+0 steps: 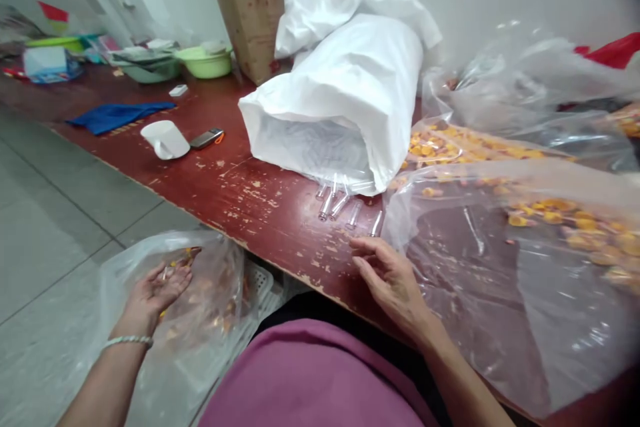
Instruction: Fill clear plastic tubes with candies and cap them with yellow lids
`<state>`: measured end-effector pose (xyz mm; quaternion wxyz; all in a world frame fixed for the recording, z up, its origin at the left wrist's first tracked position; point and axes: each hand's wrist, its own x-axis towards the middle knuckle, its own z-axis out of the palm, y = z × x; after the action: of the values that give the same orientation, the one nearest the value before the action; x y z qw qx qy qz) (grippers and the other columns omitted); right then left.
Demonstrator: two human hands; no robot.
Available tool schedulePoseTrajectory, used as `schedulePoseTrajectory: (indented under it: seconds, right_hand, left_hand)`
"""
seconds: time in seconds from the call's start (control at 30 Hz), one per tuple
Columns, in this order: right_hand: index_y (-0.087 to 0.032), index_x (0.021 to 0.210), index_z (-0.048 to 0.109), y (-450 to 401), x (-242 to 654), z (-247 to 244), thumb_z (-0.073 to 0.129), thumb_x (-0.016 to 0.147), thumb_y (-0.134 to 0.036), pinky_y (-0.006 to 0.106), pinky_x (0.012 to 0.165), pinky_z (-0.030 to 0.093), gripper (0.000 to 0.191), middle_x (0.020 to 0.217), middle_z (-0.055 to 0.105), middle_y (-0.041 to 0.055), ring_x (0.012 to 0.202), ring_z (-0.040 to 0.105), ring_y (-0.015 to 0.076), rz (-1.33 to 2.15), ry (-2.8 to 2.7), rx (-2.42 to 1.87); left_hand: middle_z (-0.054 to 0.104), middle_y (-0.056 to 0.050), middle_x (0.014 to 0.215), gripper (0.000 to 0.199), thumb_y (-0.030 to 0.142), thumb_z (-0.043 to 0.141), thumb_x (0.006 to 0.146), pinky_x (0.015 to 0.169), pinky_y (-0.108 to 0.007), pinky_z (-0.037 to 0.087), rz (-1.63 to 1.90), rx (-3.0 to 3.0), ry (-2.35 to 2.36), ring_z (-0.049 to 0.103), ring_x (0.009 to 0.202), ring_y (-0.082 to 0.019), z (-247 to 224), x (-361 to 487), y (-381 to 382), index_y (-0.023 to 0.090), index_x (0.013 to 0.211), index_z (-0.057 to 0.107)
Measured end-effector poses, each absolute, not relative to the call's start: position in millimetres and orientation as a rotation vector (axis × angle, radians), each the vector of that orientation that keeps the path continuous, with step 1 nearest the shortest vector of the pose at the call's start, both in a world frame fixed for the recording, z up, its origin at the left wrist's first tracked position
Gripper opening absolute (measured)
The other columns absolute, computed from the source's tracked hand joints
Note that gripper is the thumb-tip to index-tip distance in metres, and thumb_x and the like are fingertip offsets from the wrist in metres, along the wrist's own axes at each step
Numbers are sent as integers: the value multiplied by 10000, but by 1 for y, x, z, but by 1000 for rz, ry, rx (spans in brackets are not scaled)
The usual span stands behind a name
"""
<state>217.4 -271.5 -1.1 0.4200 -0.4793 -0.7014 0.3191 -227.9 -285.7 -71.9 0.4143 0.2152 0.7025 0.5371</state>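
My left hand (167, 285) is palm up with its fingers out over a clear plastic bag (200, 347) beside the table. Small yellow-and-clear pieces show at its fingers; whether they rest on the hand or lie beyond it I cannot tell. Over the table's front edge, my right hand (393, 277) is open, thumb and fingers apart, nothing between them. Just beyond its fingertips lie several small clear tubes (327, 205), spilled from the mouth of a big white sack (360, 80) lying on its side. More clear tubes fill the sack.
Right of the sack, clear plastic sheeting (465, 307) spreads over the table with many yellow-topped pieces (555, 213). A white mug (165, 140), a dark phone-like device (207, 139) and a blue cloth (120, 117) lie left. Behind stand a green basin (205, 63) and a cardboard box (257, 20).
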Motion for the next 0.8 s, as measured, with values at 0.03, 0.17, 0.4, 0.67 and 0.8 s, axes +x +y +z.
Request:
schedulePoseTrajectory:
  seconds: [0.03, 0.17, 0.4, 0.67, 0.8]
  right_hand:
    - [-229, 1089, 597, -268, 218, -4, 505, 880, -212, 293, 768, 526, 229, 1069, 635, 48, 887, 628, 151, 772, -1749, -1219]
    - [-219, 1088, 592, -247, 223, -16, 466, 870, -154, 349, 847, 503, 260, 1021, 641, 58, 930, 613, 181, 544, -1760, -1277]
    - [-161, 1160, 589, -193, 212, -24, 398, 848, -87, 400, 925, 463, 373, 1159, 579, 135, 1053, 536, 241, 131, -1970, -1404]
    - [-272, 1252, 549, -177, 190, -29, 515, 878, -334, 431, 876, 453, 381, 1326, 496, 83, 1120, 437, 299, -21, -2203, -1576]
    - [-247, 1155, 606, -184, 193, -33, 497, 887, -378, 407, 922, 420, 318, 1270, 543, 76, 1127, 442, 270, 53, -2155, -1507]
  left_hand:
    - [638, -76, 602, 204, 344, 682, 555, 522, -431, 514, 1332, 438, 1759, 634, 596, -255, -74, -227, -283, 224, 595, 521]
    - [586, 8, 572, 216, 190, 655, 538, 492, -324, 484, 1468, 196, 1768, 564, 507, -161, -69, -192, -275, 209, 700, 514]
    - [602, 7, 829, 280, 233, 604, 754, 688, -255, 464, 1418, 1496, 1690, 565, 729, -124, -18, -58, -246, 212, 1033, 606]
    - [625, -95, 970, 307, 173, 409, 880, 871, -375, 418, 739, 2440, 1618, 540, 908, -220, -17, 24, -162, 184, 1099, 624]
    - [597, -98, 945, 225, 255, 455, 876, 848, -375, 418, 628, 2533, 1640, 524, 901, -237, -19, 28, -160, 185, 1022, 612]
